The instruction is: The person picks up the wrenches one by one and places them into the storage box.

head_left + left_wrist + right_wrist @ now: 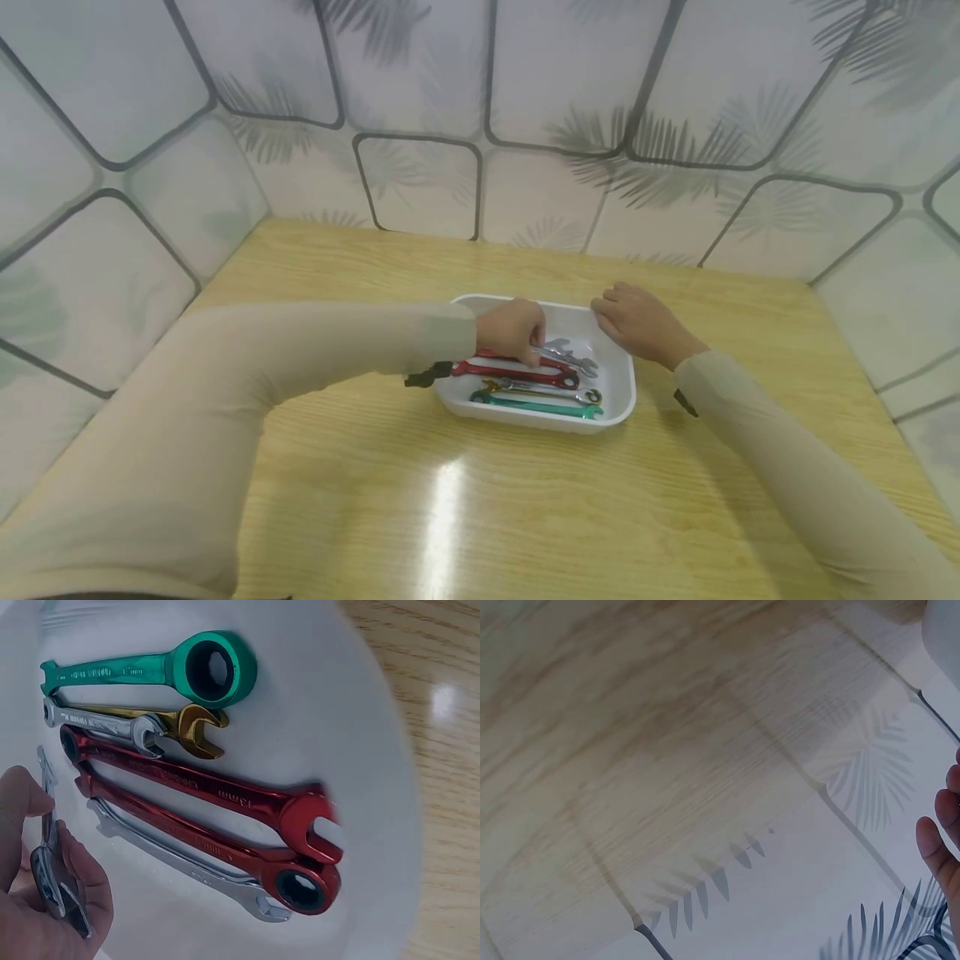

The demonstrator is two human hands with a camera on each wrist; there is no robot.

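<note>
A white tray (617, 392) holds several wrenches. My left hand (513, 329) reaches into it and pinches a silver wrench (48, 877) between thumb and fingers, tilted up from the tray floor. Just beside that hand lie two red wrenches (187, 780) and another silver wrench (180, 859). Nearer the tray's front are a gold wrench (196, 731), a small silver wrench (97, 720) and a green wrench (120, 669). At the back right corner my right hand (637, 321) grips the tray rim with curled fingers; their contact with the rim is hidden.
The tray stands on a wood-grain table (360, 500). Behind the table and along its sides rises a pale wall covering (540, 196) with grey lines and leaf prints. A bright light reflection lies on the tabletop in front of the tray.
</note>
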